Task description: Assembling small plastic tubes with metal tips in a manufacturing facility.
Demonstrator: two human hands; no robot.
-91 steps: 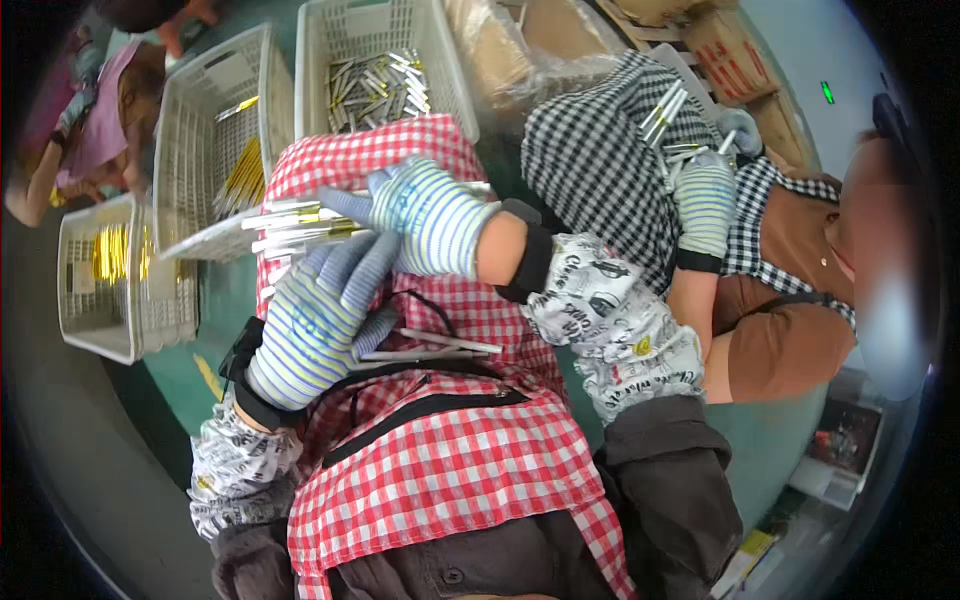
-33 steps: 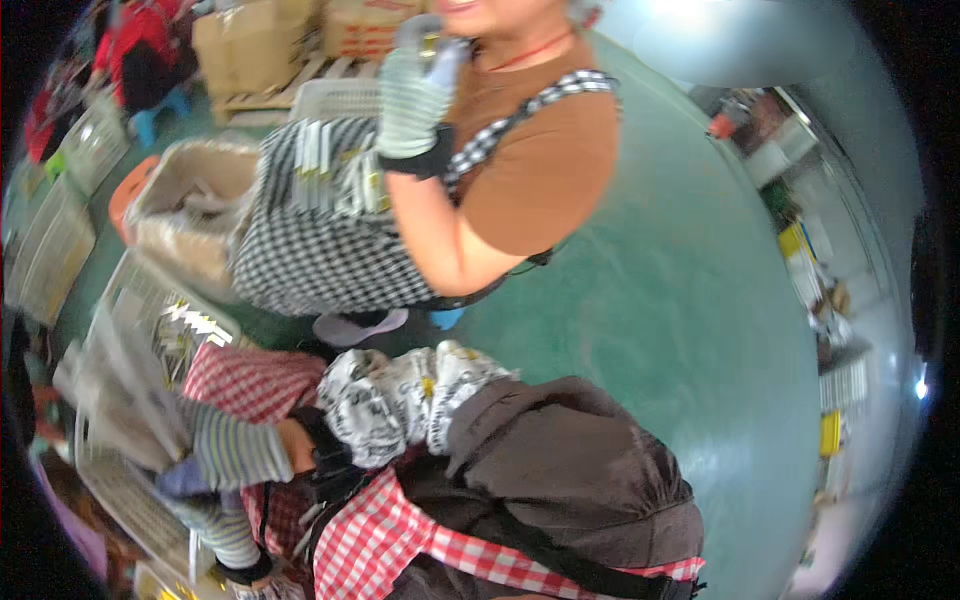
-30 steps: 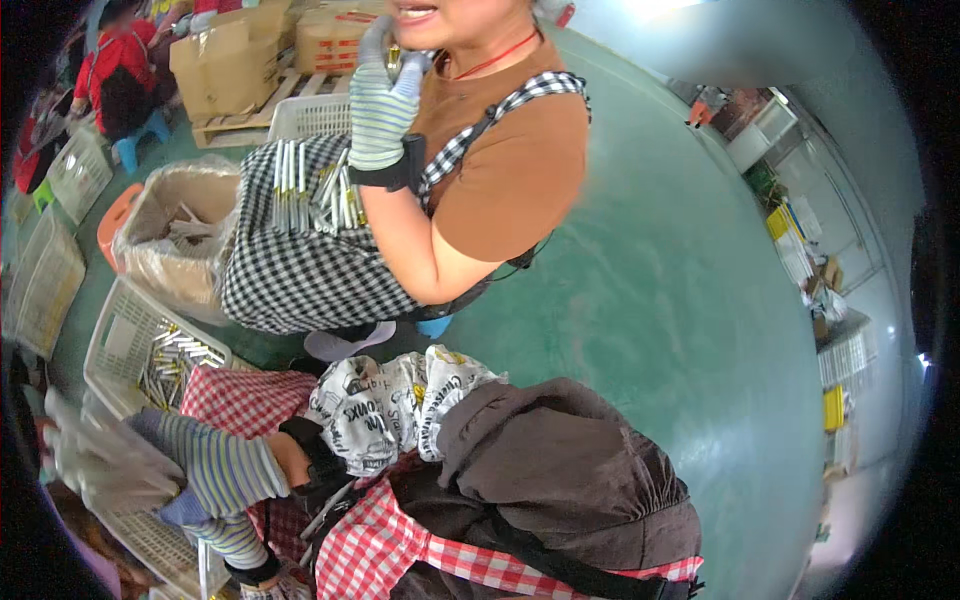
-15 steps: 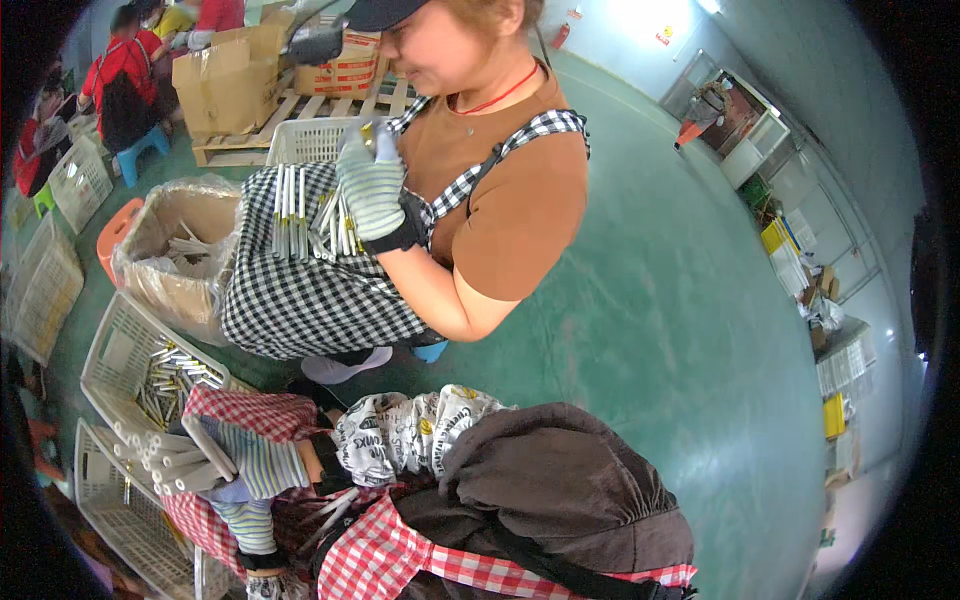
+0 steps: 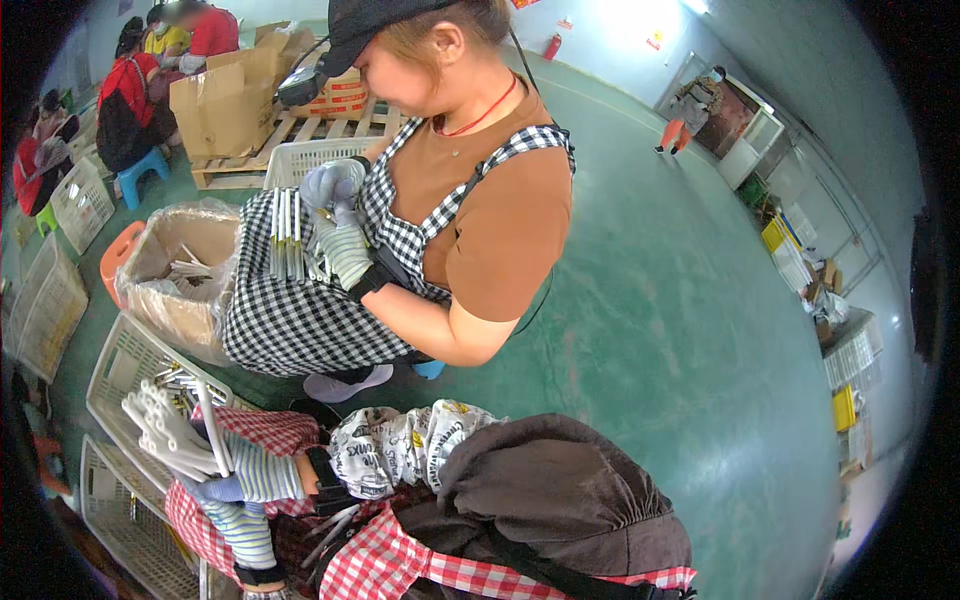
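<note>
Both my hands wear striped knit gloves and are closed around a loose bundle of white tubes [image 5: 165, 430] above my red-checked apron [image 5: 195, 515]. My right hand [image 5: 262, 466] grips from the upper side; one tube stands up steeply beside its fingers. From below, my left hand [image 5: 243, 530] supports the bundle, its fingers partly hidden. Right behind the bundle, a white plastic crate [image 5: 105, 375] holds many shorter white tubes with yellowish and metallic parts [image 5: 180, 382]. A few white tubes [image 5: 330, 528] lie on my lap by my right forearm.
A second white crate [image 5: 125, 530] stands near my left hand. Opposite sits a co-worker in a black-checked apron [image 5: 300, 325], gloved hands over a row of tubes [image 5: 287, 235]. A plastic-lined carton [image 5: 165, 310] with white tubes stands beside them. Cartons [image 5: 222, 110] rest on a pallet behind.
The tube bundle has tilted in my hands, its ends rising, and one tube now stands more upright. The co-worker's raised hand has come down to the lap, meeting the other.
</note>
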